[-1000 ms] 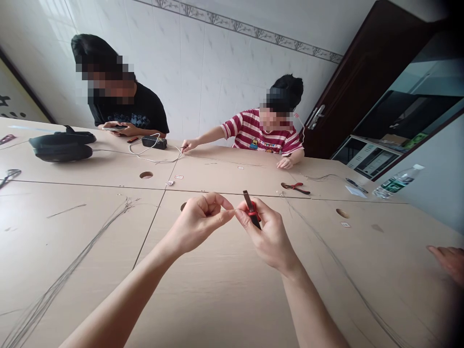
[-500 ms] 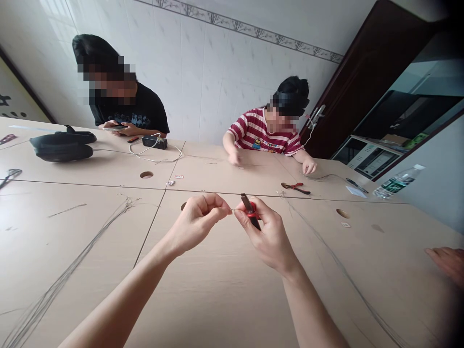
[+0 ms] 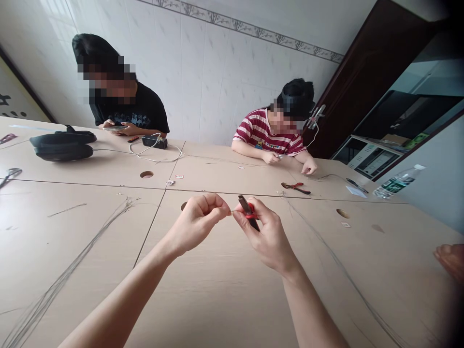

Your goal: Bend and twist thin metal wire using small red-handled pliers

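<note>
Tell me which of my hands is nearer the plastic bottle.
Right. Your right hand is left of the bottle and nearer you; your left hand is farther to its left, past the right hand.

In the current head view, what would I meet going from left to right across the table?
Bag, black box, the wearer's left hand, the right hand gripping a tool, pen, bottle, another person's hand.

Nothing can be read — the green label on the bottle and the red-marked tag on the table are too small, the black strokes on the board cut off.
</note>
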{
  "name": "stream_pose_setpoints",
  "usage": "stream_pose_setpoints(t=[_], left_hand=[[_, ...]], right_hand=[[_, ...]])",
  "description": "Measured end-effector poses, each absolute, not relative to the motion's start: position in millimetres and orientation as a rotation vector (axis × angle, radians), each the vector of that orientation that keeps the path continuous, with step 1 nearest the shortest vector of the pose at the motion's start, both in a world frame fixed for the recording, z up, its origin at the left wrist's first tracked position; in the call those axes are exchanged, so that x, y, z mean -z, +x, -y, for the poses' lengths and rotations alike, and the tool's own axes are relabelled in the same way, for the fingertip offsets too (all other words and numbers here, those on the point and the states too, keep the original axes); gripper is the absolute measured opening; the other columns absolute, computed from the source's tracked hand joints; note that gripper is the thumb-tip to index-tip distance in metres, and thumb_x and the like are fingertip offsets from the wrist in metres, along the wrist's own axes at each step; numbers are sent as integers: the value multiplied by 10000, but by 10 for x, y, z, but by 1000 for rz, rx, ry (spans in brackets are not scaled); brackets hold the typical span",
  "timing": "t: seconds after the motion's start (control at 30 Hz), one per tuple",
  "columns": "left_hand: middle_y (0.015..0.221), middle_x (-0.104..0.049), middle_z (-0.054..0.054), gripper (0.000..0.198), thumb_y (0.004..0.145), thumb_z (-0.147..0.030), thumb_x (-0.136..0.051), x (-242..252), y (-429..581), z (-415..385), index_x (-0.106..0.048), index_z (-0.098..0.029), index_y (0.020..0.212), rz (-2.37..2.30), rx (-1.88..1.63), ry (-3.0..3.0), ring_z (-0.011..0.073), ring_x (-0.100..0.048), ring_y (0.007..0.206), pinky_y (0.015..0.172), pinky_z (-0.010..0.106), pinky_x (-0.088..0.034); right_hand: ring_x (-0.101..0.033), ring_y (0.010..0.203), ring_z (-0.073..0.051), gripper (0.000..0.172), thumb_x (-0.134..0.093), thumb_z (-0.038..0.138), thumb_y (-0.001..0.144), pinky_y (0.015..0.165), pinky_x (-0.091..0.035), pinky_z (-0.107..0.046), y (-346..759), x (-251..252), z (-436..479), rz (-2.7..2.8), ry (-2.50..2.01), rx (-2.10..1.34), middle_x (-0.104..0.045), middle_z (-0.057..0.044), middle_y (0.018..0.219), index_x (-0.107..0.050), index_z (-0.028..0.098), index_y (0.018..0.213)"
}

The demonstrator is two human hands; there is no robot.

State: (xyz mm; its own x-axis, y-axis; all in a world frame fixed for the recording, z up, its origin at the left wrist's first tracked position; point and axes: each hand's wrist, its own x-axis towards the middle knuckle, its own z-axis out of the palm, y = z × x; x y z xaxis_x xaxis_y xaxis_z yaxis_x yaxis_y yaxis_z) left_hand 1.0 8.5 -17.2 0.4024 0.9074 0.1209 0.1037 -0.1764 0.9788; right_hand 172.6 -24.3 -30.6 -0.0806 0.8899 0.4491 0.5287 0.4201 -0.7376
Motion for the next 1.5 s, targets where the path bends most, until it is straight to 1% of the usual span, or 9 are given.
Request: stream_pose_setpoints(t=[0.2,0.33,0.4,0.57,0.87,1.13,1.33,1.5], left_hand=[[531,-337,-83,183,854,-282,-537,176,24,-80,-558,-173,708,-970,-943,1567,66,-235,477,436,204,-206],[523,-334,-85,179,853,-268,-533,155,42,-66,-561,-171,705,-1025,-948,1590,63,-236,475,423,197,-202],[522,-343,-83,170,845,-260,-534,141,48,-60,-565,-169,705,-1041,-942,1597,62,-243,471,416,195,-205],[525,-353,-82,159,833,-252,-528,118,55,-49,-570,-166,706,-1056,-925,1605,61,-246,464,409,194,-205],[545,-353,-75,165,834,-289,-542,160,39,-68,-567,-176,717,-1054,-940,1584,71,-255,477,427,199,-213],[528,-321,-82,157,841,-293,-539,182,29,-74,-571,-185,732,-1075,-951,1568,74,-234,469,420,198,-204],[511,-309,-87,156,848,-290,-543,167,33,-72,-585,-188,738,-1083,-960,1560,73,-230,463,415,200,-204],[507,-314,-82,147,837,-288,-547,166,31,-66,-597,-188,742,-1080,-960,1560,77,-241,455,411,202,-205]], right_hand=[[-536,717,-152,111,-579,327,918,698,-452,-263,1712,290,260,1744,-1239,-477,-565,1,745,-582,221,887],[-558,750,-155,115,-570,328,924,744,-461,-276,1698,290,273,1717,-1211,-433,-603,-7,787,-572,221,884],[-553,741,-152,121,-558,328,929,729,-454,-274,1696,294,273,1698,-1214,-430,-615,-9,801,-562,219,876],[-506,690,-147,157,-537,335,934,673,-428,-269,1694,305,264,1702,-1262,-425,-555,0,738,-534,213,835],[-511,718,-153,161,-518,308,937,692,-429,-276,1685,293,277,1726,-1245,-468,-545,-3,751,-494,218,806],[-520,719,-157,139,-524,289,928,686,-426,-279,1685,283,276,1749,-1243,-453,-561,-7,749,-511,215,810],[-513,673,-143,151,-547,342,926,631,-416,-261,1701,283,273,1642,-1259,-464,-559,2,729,-576,212,856],[-525,648,-139,144,-560,346,915,577,-402,-252,1732,314,238,1578,-1277,-488,-578,1,731,-601,209,900]])
